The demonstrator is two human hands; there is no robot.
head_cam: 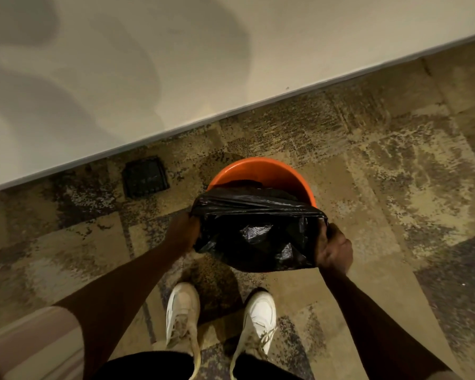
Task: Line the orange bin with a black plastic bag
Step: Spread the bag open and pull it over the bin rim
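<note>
The orange bin (261,174) stands on the carpet (395,187), near the wall (148,64). The black bag (258,231) covers the near side of the bin. The left hand (183,233) and the right hand (333,249), on either side of the bin, each clutch the bag edge with closed fingers

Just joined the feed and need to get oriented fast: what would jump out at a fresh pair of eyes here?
The orange bin stands out first, at centre on the patterned carpet, near the pale wall. The black plastic bag is stretched over its near rim, gripped by the left hand and right hand at either side; the far rim is still bare. A dark square floor plate sits left of the bin.
</note>
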